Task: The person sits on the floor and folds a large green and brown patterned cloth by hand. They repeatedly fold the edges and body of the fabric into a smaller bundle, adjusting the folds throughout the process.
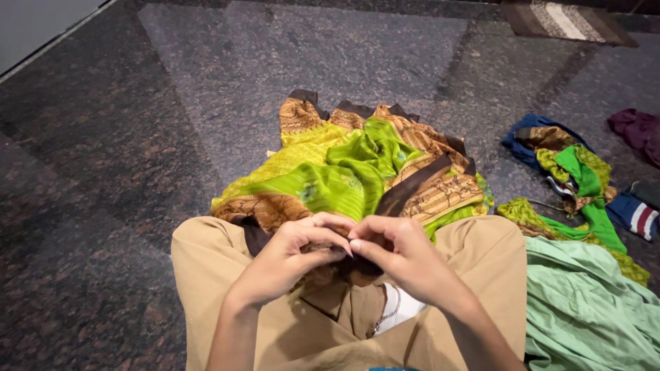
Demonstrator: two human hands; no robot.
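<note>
- Just beyond the two hands, a green cloth (344, 172) with brown and gold patterned borders lay heaped on the dark stone floor (124, 137), its near edge drawn up over the person's lap so that it could be worked close to the body.
- The left hand (292, 257) was curled shut on the dark brown border of the cloth, fingers tucked under, seemingly to keep that edge bunched and steady.
- The right hand (399, 254) met it fingertip to fingertip, pinched shut on the same border, which suggested a fine job at that one spot; what lay between the fingertips could not be made out.
- Under both hands, the tan trousers (220, 275) of the seated person served as a rest for the gathered cloth.
- To the right of the right hand, a pale green garment (584, 302) lay spread on the floor, touching the knee.
- Farther off beyond it, a jumble of green, yellow and blue clothes (570, 172) sat well apart from the hands, with a dark purple piece (636, 130) at the far right.
</note>
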